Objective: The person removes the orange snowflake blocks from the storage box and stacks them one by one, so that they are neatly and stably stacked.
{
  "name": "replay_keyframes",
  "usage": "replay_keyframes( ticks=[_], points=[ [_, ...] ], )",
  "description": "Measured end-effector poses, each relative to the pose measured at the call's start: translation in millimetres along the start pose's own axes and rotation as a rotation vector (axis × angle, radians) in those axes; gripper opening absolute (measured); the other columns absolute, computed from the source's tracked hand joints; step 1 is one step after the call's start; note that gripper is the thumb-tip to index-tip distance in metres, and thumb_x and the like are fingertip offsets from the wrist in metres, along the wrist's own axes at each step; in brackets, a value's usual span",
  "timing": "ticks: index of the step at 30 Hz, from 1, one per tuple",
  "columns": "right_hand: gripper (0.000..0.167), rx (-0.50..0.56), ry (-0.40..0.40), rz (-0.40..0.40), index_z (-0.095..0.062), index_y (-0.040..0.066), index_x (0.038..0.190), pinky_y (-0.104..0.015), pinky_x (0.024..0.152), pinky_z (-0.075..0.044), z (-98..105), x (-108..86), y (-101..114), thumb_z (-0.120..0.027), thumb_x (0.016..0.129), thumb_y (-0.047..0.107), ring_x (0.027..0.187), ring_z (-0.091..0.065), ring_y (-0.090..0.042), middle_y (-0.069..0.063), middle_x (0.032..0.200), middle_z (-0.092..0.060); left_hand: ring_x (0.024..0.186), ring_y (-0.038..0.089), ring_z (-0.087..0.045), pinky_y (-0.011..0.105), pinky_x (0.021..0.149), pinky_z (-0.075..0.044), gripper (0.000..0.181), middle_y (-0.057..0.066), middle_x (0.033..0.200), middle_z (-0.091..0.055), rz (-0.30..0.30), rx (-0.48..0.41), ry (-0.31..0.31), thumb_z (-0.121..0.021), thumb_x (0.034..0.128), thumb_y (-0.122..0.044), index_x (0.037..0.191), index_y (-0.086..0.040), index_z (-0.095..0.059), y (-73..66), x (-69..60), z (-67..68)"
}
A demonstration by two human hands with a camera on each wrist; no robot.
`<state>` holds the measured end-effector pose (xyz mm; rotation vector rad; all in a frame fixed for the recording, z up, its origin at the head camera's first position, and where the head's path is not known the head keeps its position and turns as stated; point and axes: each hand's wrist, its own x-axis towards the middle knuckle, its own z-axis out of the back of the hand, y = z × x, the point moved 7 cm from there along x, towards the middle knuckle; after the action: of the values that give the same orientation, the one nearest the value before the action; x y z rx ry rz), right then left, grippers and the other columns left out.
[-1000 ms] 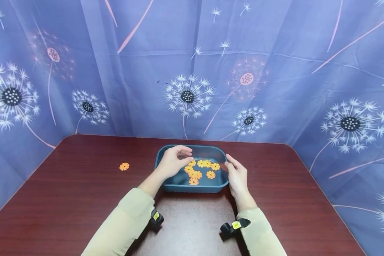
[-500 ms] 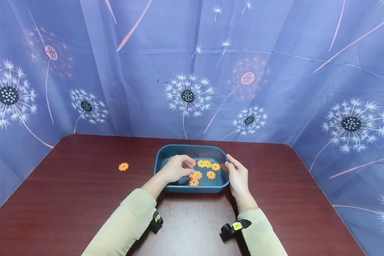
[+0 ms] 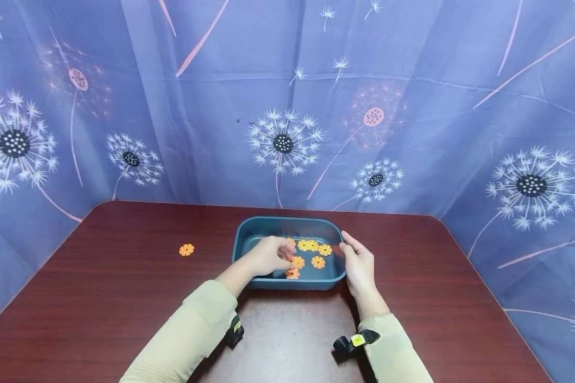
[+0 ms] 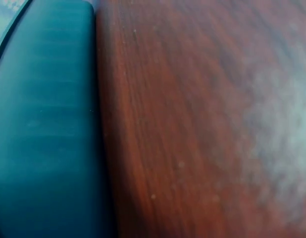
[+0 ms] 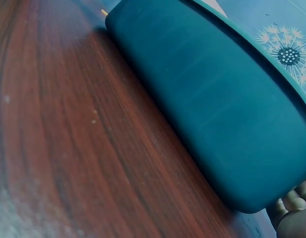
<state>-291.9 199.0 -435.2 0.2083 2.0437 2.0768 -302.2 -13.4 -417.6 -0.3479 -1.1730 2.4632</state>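
Observation:
A dark teal plastic basin (image 3: 294,284) stands on the table, its outer wall filling part of both wrist views. Several orange and yellow notched plastic discs (image 3: 318,262) lie in it. My left hand (image 3: 268,256) reaches over the near left rim. Its fingertips and thumb are down among the orange discs, partly covering them; whether they pinch one is hidden. My right hand (image 3: 360,266) holds the basin's right side, with the thumb at the rim. In the right wrist view, curled fingers (image 5: 294,201) show at the basin's lower corner.
One orange notched disc (image 3: 187,249) lies alone on the dark red wooden table (image 3: 139,287), left of the basin. A blue dandelion-print curtain (image 3: 211,133) hangs around the back and sides. Each sleeved forearm wears a black wrist camera (image 3: 233,332).
My left hand has lowered from above the discs and shifted slightly right and nearer, its fingertips now among them. My right hand keeps its place on the basin's side.

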Motion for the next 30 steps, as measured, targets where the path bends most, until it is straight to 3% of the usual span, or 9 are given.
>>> replay_keyframes(
  ticks=[8, 18, 24, 30],
  points=[
    [0.04, 0.002, 0.003, -0.015, -0.053, 0.009, 0.134, -0.039, 0.108, -0.036, 0, -0.4, -1, -0.051, 0.094, 0.011, 0.103, -0.065, -0.027, -0.009, 0.14, -0.05, 0.08, 0.01, -0.061, 0.026, 0.071, -0.053, 0.023, 0.0, 0.092, -0.067, -0.004, 0.021, 0.058, -0.078, 0.0772, -0.014, 0.098, -0.009, -0.07, -3.6, -3.3, -5.3],
    [0.041, -0.017, 0.013, -0.015, -0.052, 0.01, 0.136, -0.04, 0.109, -0.036, 0, -0.3, -1, -0.05, 0.095, 0.013, 0.112, -0.06, -0.028, -0.008, 0.144, -0.046, 0.082, 0.011, -0.059, 0.025, 0.073, -0.052, 0.028, 0.001, 0.091, -0.068, -0.108, 0.187, 0.108, -0.079, 0.0749, -0.01, 0.102, -0.007, -0.072, -6.9, -0.4, -10.7],
    [0.041, -0.017, 0.012, -0.004, -0.051, 0.008, 0.136, -0.039, 0.108, -0.036, 1, -0.5, 1, -0.05, 0.095, 0.011, 0.105, -0.063, -0.027, -0.01, 0.142, -0.048, 0.087, 0.013, -0.06, 0.028, 0.077, -0.053, 0.027, 0.002, 0.095, -0.068, -0.089, 0.191, 0.12, -0.078, 0.0753, -0.008, 0.102, -0.008, -0.074, -5.6, 1.1, -13.0],
    [0.041, -0.025, 0.018, -0.006, -0.051, 0.009, 0.136, -0.04, 0.11, -0.034, 0, -1.0, 0, -0.049, 0.095, 0.012, 0.109, -0.061, -0.029, -0.011, 0.141, -0.049, 0.084, 0.011, -0.059, 0.027, 0.076, -0.053, 0.024, 0.001, 0.093, -0.067, -0.051, 0.215, 0.083, -0.079, 0.0754, -0.012, 0.099, -0.009, -0.074, -3.0, 1.7, -10.2]
  ],
)
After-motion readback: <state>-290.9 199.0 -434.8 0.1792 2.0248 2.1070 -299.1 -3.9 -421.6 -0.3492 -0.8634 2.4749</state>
